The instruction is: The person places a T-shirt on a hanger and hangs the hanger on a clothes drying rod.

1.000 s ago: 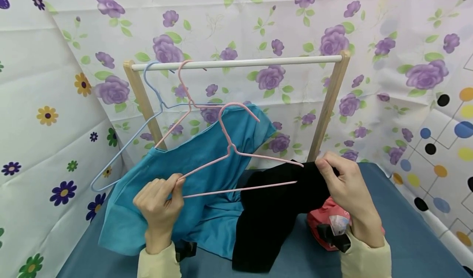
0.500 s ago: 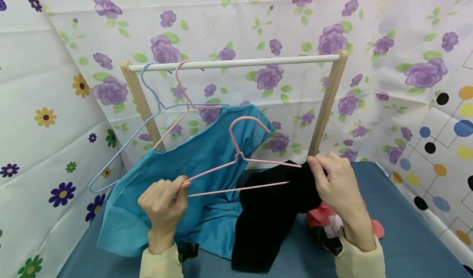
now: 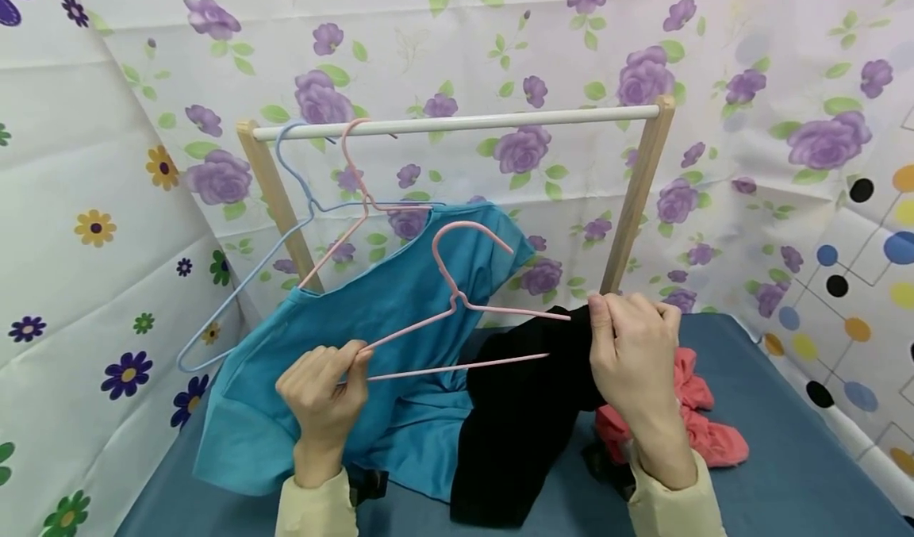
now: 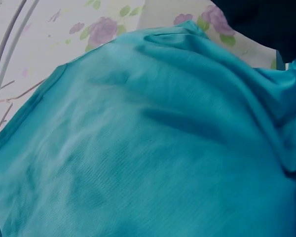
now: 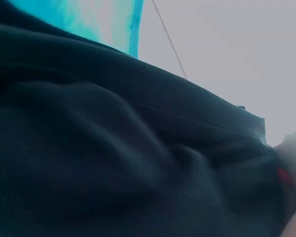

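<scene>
In the head view, my left hand (image 3: 321, 402) pinches the left end of a pink clothes hanger (image 3: 455, 294), its hook upright. The hanger's right end disappears into a black garment (image 3: 503, 442), whose upper right edge my right hand (image 3: 638, 358) grips between thumb and fingers. The rest of the garment droops down to the left over the table. Folds and a band-like edge of the black cloth (image 5: 89, 148) fill the right wrist view. Behind the left hand hangs a turquoise shirt (image 3: 336, 323), and its cloth (image 4: 138, 148) covers most of the left wrist view.
A white rail (image 3: 457, 123) on wooden posts (image 3: 635, 196) stands behind. From its left part hang a blue hanger (image 3: 246, 283) and another pink hanger (image 3: 346, 152) bearing the turquoise shirt. A crumpled coral-red garment (image 3: 714, 440) lies on the blue table (image 3: 793, 473) beside my right wrist.
My right hand has moved left with the black garment's edge, covering more of the hanger's right end. My left hand and the hanger have shifted slightly right, and the hook sits lower.
</scene>
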`<state>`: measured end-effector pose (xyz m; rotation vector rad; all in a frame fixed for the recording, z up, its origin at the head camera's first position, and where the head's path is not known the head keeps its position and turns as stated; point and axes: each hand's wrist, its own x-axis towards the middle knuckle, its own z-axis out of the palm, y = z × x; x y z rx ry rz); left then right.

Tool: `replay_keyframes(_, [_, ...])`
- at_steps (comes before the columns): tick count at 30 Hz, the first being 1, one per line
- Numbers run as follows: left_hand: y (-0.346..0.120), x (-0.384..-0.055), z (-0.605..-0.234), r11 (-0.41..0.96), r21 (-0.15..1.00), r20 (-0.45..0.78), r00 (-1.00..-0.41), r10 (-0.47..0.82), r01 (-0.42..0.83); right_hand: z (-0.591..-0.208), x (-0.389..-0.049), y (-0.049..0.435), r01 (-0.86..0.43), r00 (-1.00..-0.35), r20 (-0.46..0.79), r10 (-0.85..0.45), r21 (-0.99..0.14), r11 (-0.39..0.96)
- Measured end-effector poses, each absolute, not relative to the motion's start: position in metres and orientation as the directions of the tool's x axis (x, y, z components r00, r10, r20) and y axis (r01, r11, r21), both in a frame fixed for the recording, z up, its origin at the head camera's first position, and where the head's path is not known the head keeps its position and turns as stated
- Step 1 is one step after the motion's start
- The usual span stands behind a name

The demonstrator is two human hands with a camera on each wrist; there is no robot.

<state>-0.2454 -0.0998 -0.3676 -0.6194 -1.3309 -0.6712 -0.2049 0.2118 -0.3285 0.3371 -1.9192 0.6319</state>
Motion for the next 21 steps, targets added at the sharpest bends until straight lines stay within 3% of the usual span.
replay_keyframes(4, [-0.096, -0.247, -0.368, 0.640, -0.045, 0.992, 0.110, -0.063, 0.767, -0.331, -0.206, 0.201, -0.505, -0.383, 0.920, 0.083, -0.284, 0.815])
replay_keyframes(13, [-0.093, -0.247, -0.370, 0.642, -0.088, 0.995, 0.099, 0.018, 0.761, -0.337, -0.208, 0.187, -0.510, -0.415, 0.905, 0.090, -0.314, 0.801])
replay_keyframes(21, [-0.092, -0.251, -0.379, 0.639, -0.095, 0.995, 0.048, 0.091, 0.764, -0.346, -0.209, 0.170, -0.548, -0.342, 0.931, 0.124, -0.305, 0.779])
